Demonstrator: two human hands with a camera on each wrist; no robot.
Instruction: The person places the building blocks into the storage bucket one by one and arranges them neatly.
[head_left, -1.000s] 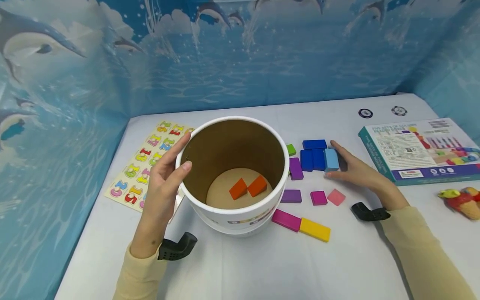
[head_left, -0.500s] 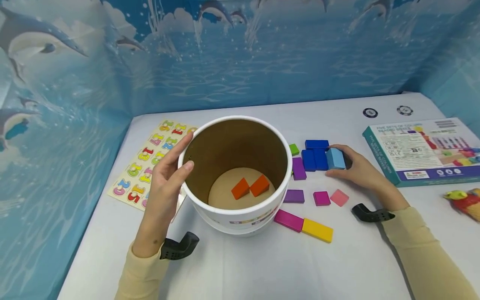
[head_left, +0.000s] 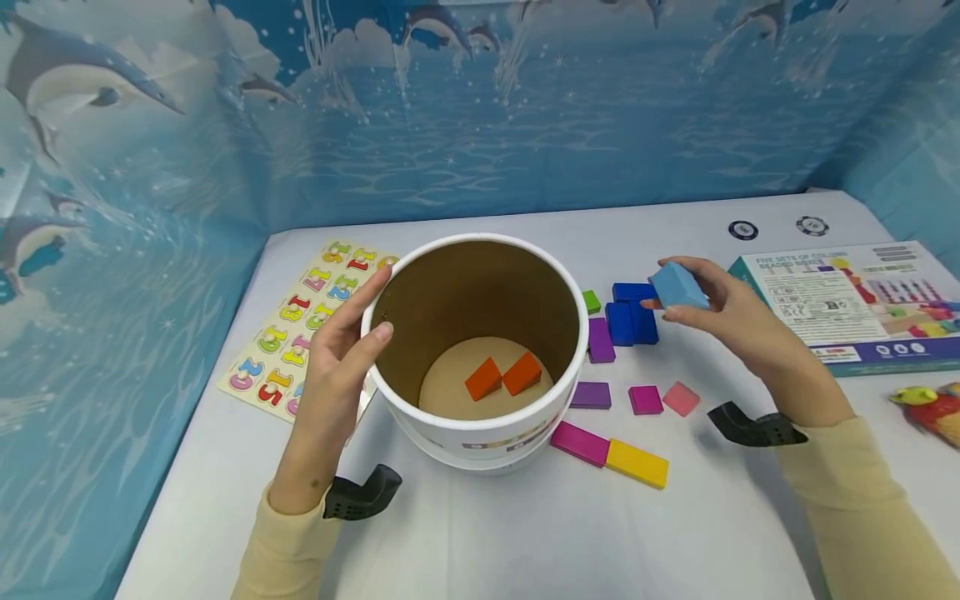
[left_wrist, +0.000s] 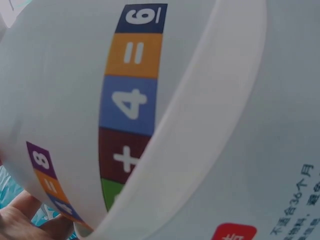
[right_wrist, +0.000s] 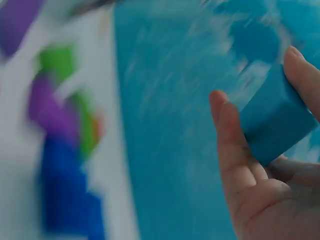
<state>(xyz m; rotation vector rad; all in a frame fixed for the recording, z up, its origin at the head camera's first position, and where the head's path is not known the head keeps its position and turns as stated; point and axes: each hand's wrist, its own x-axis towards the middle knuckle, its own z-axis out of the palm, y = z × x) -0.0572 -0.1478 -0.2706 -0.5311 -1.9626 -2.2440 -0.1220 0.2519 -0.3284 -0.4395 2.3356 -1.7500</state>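
The light-blue block (head_left: 678, 286), right of centre in the head view, could twist free — only the right hand's thumb and fingertips pinch it. A dip might knock the dark-blue blocks (head_left: 632, 322) at its lower left. The right hand (head_left: 738, 321) reaches in from lower right; the left hand (head_left: 333, 362), left of centre, grips the white bucket (head_left: 480, 432), thumb over its rim.

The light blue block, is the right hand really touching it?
Touching. The right wrist view shows it: the right hand grips the light blue block from two sides, with no gap between them.
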